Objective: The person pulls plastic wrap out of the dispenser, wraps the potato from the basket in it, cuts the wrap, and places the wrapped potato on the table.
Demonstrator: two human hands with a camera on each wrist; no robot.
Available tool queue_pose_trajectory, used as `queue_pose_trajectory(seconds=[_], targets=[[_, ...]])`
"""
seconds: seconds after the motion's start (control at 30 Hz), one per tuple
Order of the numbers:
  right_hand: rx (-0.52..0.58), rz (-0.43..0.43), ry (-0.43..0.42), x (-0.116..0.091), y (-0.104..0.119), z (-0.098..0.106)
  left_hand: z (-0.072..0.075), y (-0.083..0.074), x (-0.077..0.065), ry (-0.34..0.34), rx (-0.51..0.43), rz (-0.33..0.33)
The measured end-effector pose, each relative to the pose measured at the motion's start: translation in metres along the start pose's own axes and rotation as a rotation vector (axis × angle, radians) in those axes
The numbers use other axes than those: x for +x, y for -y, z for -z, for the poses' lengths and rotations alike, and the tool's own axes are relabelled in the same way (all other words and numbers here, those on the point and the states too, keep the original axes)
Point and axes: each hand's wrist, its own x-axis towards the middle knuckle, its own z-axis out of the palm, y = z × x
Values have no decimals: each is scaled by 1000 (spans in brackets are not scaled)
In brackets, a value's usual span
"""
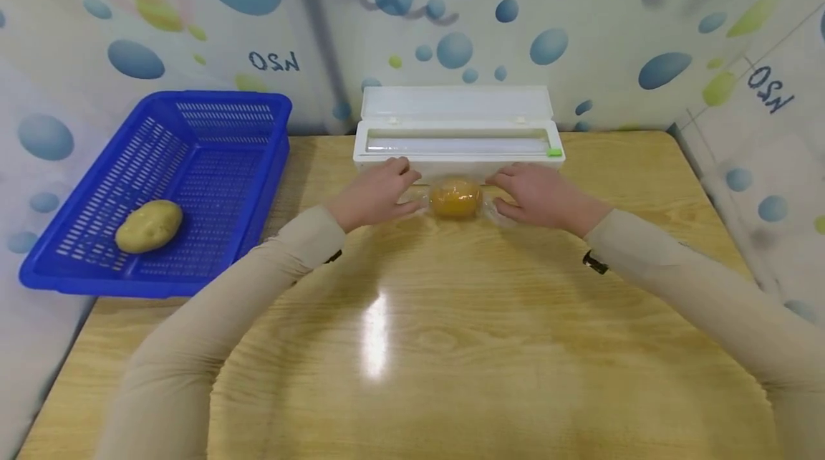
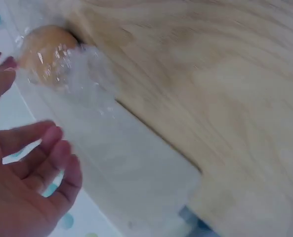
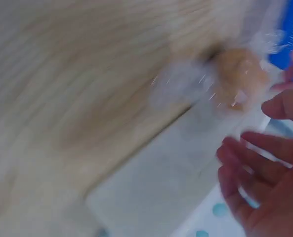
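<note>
- Flanking the wrapped orange fruit (image 1: pixel 455 198) with the fingers of the left hand (image 1: pixel 377 195) and the right hand (image 1: pixel 544 198); parting and bending them loosely, grasping nothing, without showing for certain any light touch on the clear film (image 2: pixel 94 74).
- Having the fruit midway between the two sets of fingers, by the near side of the white dispenser box (image 1: pixel 445 170), low over the surface (image 1: pixel 490 345).
- Centring it there probably for bringing both loose film ends within reach of the fingers.
- Standing the box just beyond the fingers with the lid (image 1: pixel 451 102) raised, probably for exposing the film roll (image 1: pixel 457 145) beside the green slider (image 1: pixel 553 152).
- Setting the blue basket (image 1: pixel 103 291), with a potato (image 1: pixel 150 226) inside, well left of the left fingers, probably for sparing working room.
- Showing roll, slider and potato in the head view alone.
- Revealing in the wrist views the undersides of the fingers and the crinkled film flaring off the fruit, looking faint from above.
- Catching a blue corner of basket past the fingers in the right wrist view, but not in the left.
</note>
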Motion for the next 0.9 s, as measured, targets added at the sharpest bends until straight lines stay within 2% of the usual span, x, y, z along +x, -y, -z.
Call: queue_pose_trajectory(seconds=[0.17,0.33,0.47,0.53,0.63,0.73,0.9], targets=[[167,-147,53,22,8,-16,-10,-11,22,88,-153,81],[290,-229,-10,27,12,-30,-23,-14,30,91,-276,113],[357,-259,-62,21,14,-31,-21,-11,27,59,-236,78],[361,-241,-79,17,14,-30,-16,-9,23,55,-184,60],[285,-162,-84,10,17,-24,-9,-7,18,58,-140,14],[100,-66,-71,5,26,-20,-6,-6,14,94,-97,-39],[-193,46,44,0,41,-22,-10,-9,10,193,43,-97]])
